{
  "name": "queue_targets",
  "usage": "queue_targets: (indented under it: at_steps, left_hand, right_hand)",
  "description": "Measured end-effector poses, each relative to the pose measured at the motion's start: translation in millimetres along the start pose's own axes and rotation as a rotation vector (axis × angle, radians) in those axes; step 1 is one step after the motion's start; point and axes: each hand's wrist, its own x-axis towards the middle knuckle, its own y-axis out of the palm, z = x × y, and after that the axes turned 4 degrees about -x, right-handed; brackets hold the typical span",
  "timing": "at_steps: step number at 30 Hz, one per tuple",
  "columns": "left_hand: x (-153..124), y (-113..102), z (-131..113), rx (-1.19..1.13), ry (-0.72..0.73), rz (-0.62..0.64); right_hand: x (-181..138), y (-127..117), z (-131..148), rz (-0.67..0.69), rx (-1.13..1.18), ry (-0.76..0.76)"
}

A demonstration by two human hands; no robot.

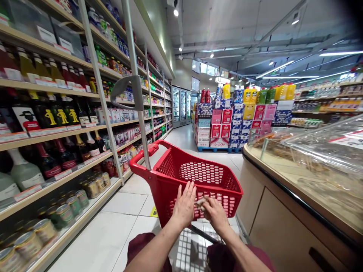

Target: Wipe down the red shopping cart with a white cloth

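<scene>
A red plastic shopping basket [176, 170] with a perforated wall stands on the tiled aisle floor before me, its grey pull handle [133, 87] rising upright at its left. My left hand [185, 206] lies flat against the basket's near wall, fingers stretched upward. My right hand [215, 214] is beside it, fingers curled on a small pale thing [202, 203] I cannot name, held at the basket's rim. Both forearms reach in from the bottom, above my dark red trousers.
Shelves [56, 134] of bottles, jars and cans line the left side. A counter with a clear glass case [326, 151] curves along the right. Stacked boxes and drink bottles on a pallet [235, 121] stand ahead, with fridges [181, 105] at the aisle's far end.
</scene>
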Motion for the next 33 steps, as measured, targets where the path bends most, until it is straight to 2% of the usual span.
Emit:
queue_targets:
  at_steps: [5, 10, 14, 16, 19, 21, 24, 27, 31, 33]
  left_hand:
    - [12.0, 3.9, -16.2, -0.032, 0.031, 0.051]
    - [23.1, 5.5, -30.3, -0.052, 0.085, 0.07]
    - [27.0, 9.0, -36.2, -0.044, 0.087, 0.093]
    - [28.2, 9.7, -36.4, -0.051, 0.091, 0.097]
    - [30.1, 6.6, -28.0, -0.051, 0.086, 0.087]
    - [30.9, 2.0, -15.7, -0.033, 0.026, 0.062]
    - [29.4, -4.2, 6.4, 0.006, -0.134, 0.033]
    - [24.3, -5.7, 20.7, 0.027, -0.177, 0.069]
    - [18.1, -7.0, 25.1, 0.045, -0.158, 0.092]
    - [16.8, -9.7, 25.5, 0.044, -0.134, 0.107]
  right_hand:
    - [-13.1, -11.5, -26.5, -0.126, -0.088, 0.101]
    - [-32.3, -19.2, -51.6, 0.006, -0.107, 0.086]
    - [-45.0, -24.0, -71.3, -0.115, -0.163, 0.202]
    - [-52.0, -26.6, -80.9, -0.086, -0.18, 0.255]
    - [-63.8, -31.1, -93.6, 0.029, -0.116, 0.262]
    - [-63.9, -34.4, -101.1, -0.006, -0.082, 0.315]
    - [-41.7, -35.2, -104.0, -0.185, -0.07, 0.482]
    - [-0.9, -25.5, -82.5, -0.285, -0.042, 0.567]
    - [43.7, -11.2, -37.8, -0.207, 0.115, 0.337]
    - [48.3, -12.5, -34.7, -0.241, 0.113, 0.327]
